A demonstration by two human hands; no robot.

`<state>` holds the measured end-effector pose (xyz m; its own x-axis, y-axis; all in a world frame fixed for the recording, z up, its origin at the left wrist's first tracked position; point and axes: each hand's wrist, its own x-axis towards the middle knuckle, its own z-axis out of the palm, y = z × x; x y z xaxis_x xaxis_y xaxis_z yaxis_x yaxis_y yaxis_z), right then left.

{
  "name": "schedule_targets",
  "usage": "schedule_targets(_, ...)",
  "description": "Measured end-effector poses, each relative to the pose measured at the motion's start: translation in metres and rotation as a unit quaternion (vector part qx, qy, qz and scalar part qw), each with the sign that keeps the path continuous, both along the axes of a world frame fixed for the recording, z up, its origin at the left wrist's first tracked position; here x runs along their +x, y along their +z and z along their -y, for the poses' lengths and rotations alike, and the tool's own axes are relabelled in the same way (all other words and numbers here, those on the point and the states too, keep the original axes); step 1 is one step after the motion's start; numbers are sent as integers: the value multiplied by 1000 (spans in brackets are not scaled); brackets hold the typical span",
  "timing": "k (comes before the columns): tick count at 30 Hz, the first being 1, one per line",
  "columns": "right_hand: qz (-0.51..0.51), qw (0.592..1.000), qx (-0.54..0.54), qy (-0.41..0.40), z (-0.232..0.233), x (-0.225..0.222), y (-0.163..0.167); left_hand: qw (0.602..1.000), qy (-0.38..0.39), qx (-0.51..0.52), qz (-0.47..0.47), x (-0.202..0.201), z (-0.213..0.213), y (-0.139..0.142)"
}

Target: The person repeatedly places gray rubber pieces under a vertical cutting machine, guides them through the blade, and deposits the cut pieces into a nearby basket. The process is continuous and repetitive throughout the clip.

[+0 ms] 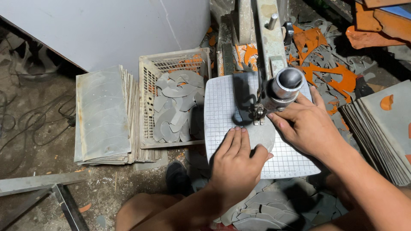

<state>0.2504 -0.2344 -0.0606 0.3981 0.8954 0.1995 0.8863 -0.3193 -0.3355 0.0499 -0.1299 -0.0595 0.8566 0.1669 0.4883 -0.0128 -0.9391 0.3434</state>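
Here the left hand [236, 159] lies flat, palm down, on a grey sheet piece [261, 136] near the front edge of the white gridded cutting table [222, 115], fingers stretched out and pressing rather than closed around it. The right hand [306, 125] rests on the right side of the same table, its fingers curled loosely against the piece just beside the machine's metal foot [257, 113]; whether it pinches the piece or only steadies it, I cannot tell. The piece sits at the middle of the table, under both hands and touching the foot. Above it hangs the round metal head [283, 87] of the cutting machine.

Left of the table, touching its left edge, stands a pale plastic crate [147, 92] holding cut grey shapes [175, 107]. Just beside the crate's left wall lies a stack of grey sheets [102, 115]. Orange and grey scraps [325, 64] litter the ground beyond the table's back right corner, and another sheet stack [381, 132] sits at the right. More grey offcuts [274, 209] lie below the front edge.
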Motion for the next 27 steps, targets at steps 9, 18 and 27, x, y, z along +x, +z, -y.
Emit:
schedule_targets(9, 4, 1000, 20, -7, -3, 2, -7, 999, 28, 44, -9, 11, 8, -3)
schedule_targets(18, 6, 1000, 19, -15, -3, 0, -5, 993, 74, 91, -2, 20, 13, -6)
schedule_targets(27, 93, 991, 91, -38, 8, -35, 22, 993, 69, 87, -26, 27, 8, -2)
